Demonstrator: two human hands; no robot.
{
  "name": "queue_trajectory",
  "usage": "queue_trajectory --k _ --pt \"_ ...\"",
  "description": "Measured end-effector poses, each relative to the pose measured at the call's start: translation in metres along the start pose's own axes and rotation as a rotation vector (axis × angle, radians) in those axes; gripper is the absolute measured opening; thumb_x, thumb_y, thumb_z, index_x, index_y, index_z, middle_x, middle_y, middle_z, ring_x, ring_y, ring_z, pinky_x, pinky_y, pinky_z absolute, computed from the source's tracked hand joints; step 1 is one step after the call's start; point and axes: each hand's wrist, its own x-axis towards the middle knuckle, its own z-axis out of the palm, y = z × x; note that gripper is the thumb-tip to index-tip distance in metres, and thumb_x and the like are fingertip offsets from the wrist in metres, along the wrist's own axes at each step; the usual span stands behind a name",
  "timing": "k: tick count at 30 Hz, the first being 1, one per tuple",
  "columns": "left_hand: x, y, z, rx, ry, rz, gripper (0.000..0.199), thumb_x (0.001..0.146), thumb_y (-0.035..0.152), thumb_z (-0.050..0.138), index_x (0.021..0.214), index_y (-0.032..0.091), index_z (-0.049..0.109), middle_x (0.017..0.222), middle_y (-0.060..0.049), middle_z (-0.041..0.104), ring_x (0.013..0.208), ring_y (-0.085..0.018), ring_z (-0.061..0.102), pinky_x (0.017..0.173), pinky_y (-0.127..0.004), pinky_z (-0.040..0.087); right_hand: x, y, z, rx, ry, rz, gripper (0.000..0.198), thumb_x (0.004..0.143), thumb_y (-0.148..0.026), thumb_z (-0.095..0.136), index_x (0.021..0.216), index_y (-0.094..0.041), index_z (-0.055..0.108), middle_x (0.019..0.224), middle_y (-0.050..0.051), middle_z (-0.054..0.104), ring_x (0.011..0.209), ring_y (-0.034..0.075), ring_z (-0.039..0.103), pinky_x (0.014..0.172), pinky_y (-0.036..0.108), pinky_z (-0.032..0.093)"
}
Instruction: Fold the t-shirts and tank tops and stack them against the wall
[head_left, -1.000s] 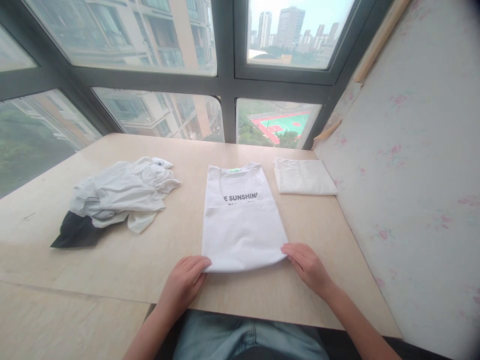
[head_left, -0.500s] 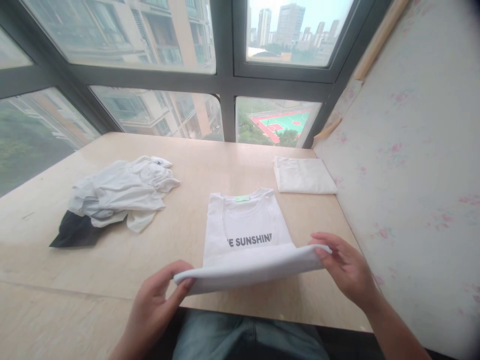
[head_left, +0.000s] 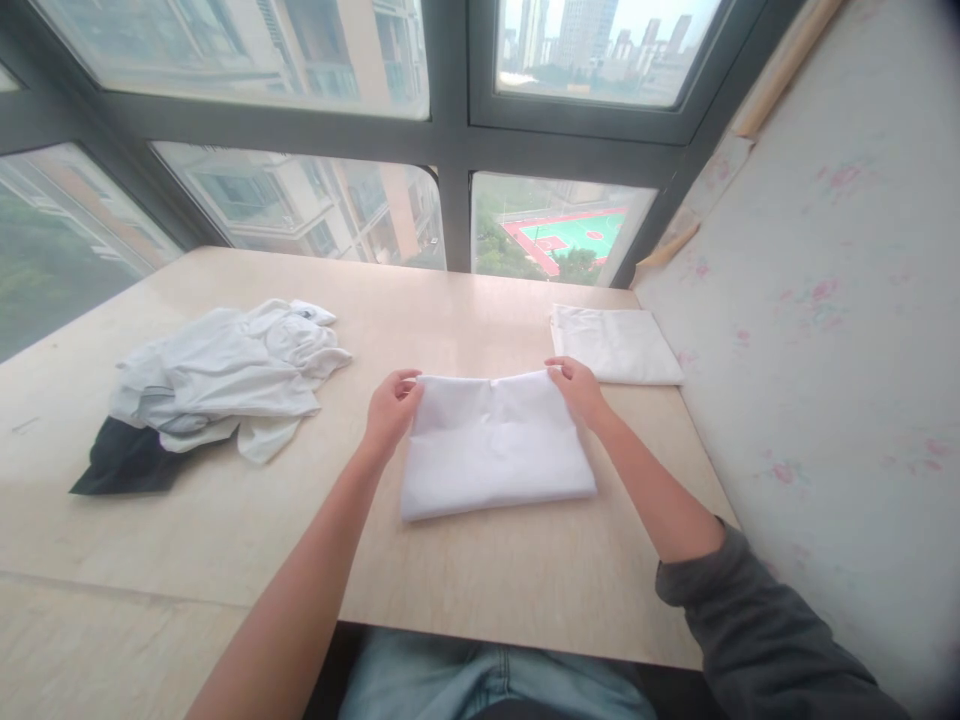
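A white T-shirt (head_left: 495, 445), folded over into a rough rectangle, lies on the wooden surface in front of me. Its printed front and neckline are hidden under the folded-up hem. My left hand (head_left: 395, 405) pinches the far left corner of the cloth between thumb and fingers. At the far right corner, my right hand (head_left: 574, 385) grips the edge in the same way. Both forearms reach forward along the two sides of the shirt.
Left lies a loose heap of white clothes (head_left: 225, 365) with a black garment (head_left: 124, 458) beneath. A folded white cloth (head_left: 619, 345) rests at the back right, near the flowered wall (head_left: 817, 380). Windows border the far side of the wooden tabletop (head_left: 465, 590).
Both hands have moved forward, carrying the shirt's lower edge up and over to its neckline. The print and the green neck label are now covered.
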Motion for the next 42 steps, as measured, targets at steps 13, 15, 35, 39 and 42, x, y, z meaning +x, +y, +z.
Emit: queue_trajectory --k 13,15,35,39,42 --pt "0.004 -0.032 0.004 0.209 0.119 0.045 0.040 0.083 0.038 0.058 0.118 0.019 0.062 0.097 -0.006 0.069 0.072 -0.015 0.064 0.064 -0.025 0.049 0.001 0.028 0.009 -0.132 0.091 0.007 0.050 0.079 -0.039 0.060 0.125 -0.019 0.061 0.098 0.006 0.069 0.077 0.018 0.062 0.080 0.034 0.050" --pt "0.005 -0.033 0.004 0.247 0.126 0.054 0.040 0.084 0.036 0.055 0.119 0.019 0.061 0.098 -0.006 0.069 0.072 -0.015 0.064 0.065 -0.026 0.050 0.001 0.029 0.008 -0.116 0.094 -0.006 0.047 0.081 -0.036 0.058 0.125 -0.018 0.060 0.094 0.005 0.069 0.073 0.017 0.063 0.074 0.032 0.051" --pt "-0.059 -0.014 0.062 1.104 -0.162 0.362 0.063 0.096 0.049 0.040 0.150 0.017 0.041 0.161 -0.012 0.029 0.149 -0.036 0.022 0.119 -0.059 0.014 -0.042 0.016 0.057 -0.880 -0.169 -0.452 0.054 0.099 -0.045 0.041 0.146 -0.019 0.048 0.160 0.008 0.033 0.149 0.030 0.023 0.120 0.054 0.018" --pt "-0.056 -0.013 0.058 1.111 -0.107 0.289 0.064 0.096 0.052 0.039 0.150 0.018 0.040 0.162 -0.011 0.027 0.150 -0.035 0.020 0.119 -0.060 0.016 -0.037 0.017 0.055 -0.857 -0.120 -0.389 0.053 0.098 -0.044 0.042 0.145 -0.020 0.049 0.159 0.008 0.034 0.149 0.029 0.025 0.119 0.054 0.019" --pt "-0.057 -0.009 0.054 1.087 -0.072 0.258 0.063 0.095 0.050 0.041 0.149 0.017 0.042 0.161 -0.014 0.029 0.149 -0.035 0.023 0.117 -0.058 0.023 -0.035 0.020 0.053 -0.793 -0.066 -0.342 0.051 0.097 -0.039 0.044 0.142 -0.017 0.051 0.157 0.011 0.037 0.148 0.028 0.027 0.119 0.051 0.025"
